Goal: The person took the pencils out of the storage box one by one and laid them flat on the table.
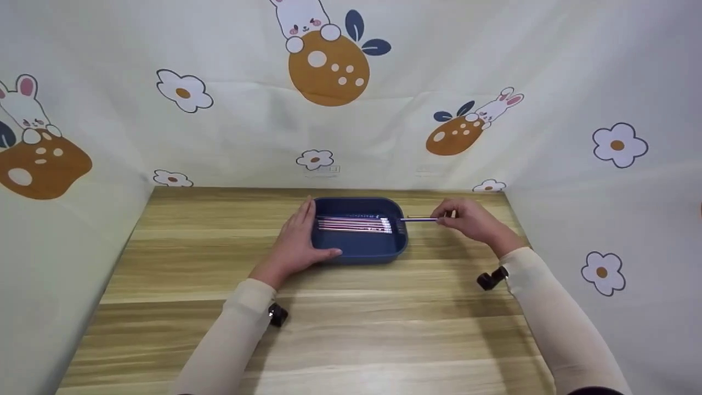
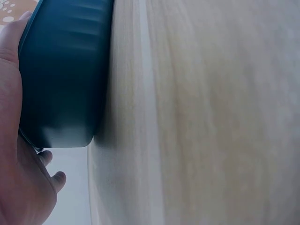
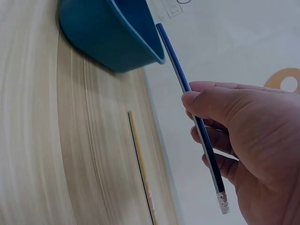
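A dark blue rectangular bin [image 1: 359,258] sits on the table near its back edge, with several pink-striped pencils [image 1: 354,224] lying side by side in it, their white eraser ends to the right. My left hand [image 1: 296,241] grips the bin's left end, thumb at the front rim. To the right of the bin, my right hand [image 1: 466,219] pinches a blue and silver pencil [image 3: 206,143] between thumb and fingers. Its eraser end points away from the bin; its other end is by the bin's right rim. A yellow and black pencil [image 3: 140,164] lies on the table beyond.
Wood-grain table [image 1: 340,329] under both arms. A pale cloth [image 1: 247,126] with rabbit, orange and flower prints stands behind the table and along both sides. Each wrist carries a small black camera, the left one [image 1: 278,315] and the right one [image 1: 492,278].
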The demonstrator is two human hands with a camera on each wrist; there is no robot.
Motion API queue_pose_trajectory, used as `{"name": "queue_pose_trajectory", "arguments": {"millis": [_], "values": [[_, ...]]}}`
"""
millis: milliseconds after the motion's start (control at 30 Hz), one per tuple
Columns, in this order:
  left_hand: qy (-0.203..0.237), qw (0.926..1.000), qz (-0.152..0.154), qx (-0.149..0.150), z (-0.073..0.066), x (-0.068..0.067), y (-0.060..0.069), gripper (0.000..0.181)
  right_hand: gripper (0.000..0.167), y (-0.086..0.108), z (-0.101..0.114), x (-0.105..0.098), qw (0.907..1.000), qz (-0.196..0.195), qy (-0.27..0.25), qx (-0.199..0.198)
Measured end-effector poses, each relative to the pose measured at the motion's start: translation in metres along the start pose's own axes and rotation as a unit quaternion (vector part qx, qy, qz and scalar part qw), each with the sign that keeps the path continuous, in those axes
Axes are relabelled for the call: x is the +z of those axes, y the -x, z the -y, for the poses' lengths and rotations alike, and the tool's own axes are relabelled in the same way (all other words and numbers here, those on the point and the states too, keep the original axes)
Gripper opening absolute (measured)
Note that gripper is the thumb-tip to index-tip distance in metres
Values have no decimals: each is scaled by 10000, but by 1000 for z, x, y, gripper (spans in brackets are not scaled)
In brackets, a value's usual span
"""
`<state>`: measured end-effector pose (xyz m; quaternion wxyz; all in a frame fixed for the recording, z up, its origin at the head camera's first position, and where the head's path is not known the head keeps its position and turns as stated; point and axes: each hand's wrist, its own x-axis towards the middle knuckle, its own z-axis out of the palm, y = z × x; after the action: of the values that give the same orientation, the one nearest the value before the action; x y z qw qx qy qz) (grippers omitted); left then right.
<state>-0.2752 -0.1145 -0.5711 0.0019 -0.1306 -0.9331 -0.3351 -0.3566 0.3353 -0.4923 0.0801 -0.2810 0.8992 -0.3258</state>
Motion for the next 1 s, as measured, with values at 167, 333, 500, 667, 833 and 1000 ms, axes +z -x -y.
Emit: {"name": "queue_pose_trajectory", "arguments": {"millis": [167, 333, 500, 667, 833, 1000], "values": [[24, 10000, -18, -20, 0, 0, 0, 145, 16, 2, -7, -4, 9997, -16, 156, 170], [66, 10000, -18, -11, 0, 1, 0, 144, 16, 4, -12, -7, 9988, -14, 213, 444], [82, 10000, 3, -37, -1, 0, 2, 144, 15, 5, -19, -9, 9974, -81, 235, 676], [98, 9999, 23, -35, -2, -1, 1, 142, 14, 6, -28, -10, 9977, -159, 316, 585], [83, 10000, 36, -30, -2, -1, 0, 142, 16, 6, -35, -9, 9979, -245, 357, 479], [69, 10000, 38, -19, -2, -2, 0, 143, 16, 5, -41, -6, 9976, -354, 259, 544]]}}
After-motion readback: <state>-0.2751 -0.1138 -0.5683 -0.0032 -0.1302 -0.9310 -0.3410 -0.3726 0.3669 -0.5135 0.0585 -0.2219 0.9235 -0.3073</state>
